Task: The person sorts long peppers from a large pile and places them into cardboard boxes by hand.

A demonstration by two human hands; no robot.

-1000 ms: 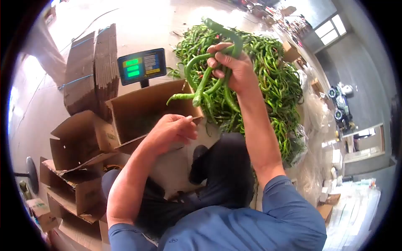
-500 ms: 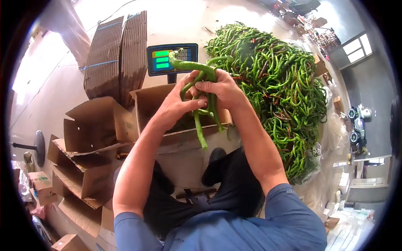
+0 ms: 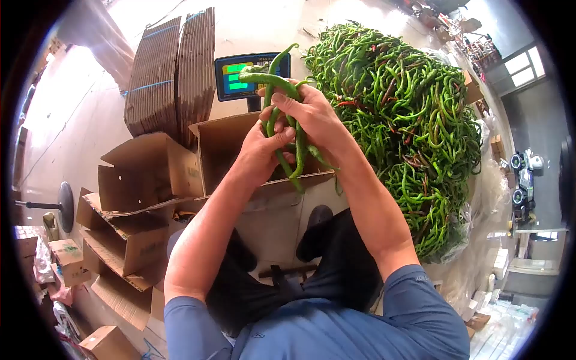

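Observation:
Several long green chili peppers (image 3: 298,157) are held between my two hands, above an open cardboard box (image 3: 223,133). My left hand (image 3: 264,150) is closed round the lower lengths of the peppers, thumb pointing inward. My right hand (image 3: 313,115) grips their upper part, its thumb pressed over them; curved ends stick up and others hang below. Behind the hands stands a scale display (image 3: 240,75) with green lit readouts, partly covered by the pepper tips. The inside of the box is mostly hidden by my hands and arms.
A large heap of green chili peppers (image 3: 408,132) with some red ones lies to the right. Open cardboard boxes (image 3: 141,174) stand at the left, stacked below one another. Bundles of flattened cardboard (image 3: 155,81) stand behind them. Clear plastic sheeting (image 3: 489,192) edges the heap.
The peppers have shifted in my hands: one tip now points upward above the display, and the hanging ends sit higher. The whole view has moved slightly.

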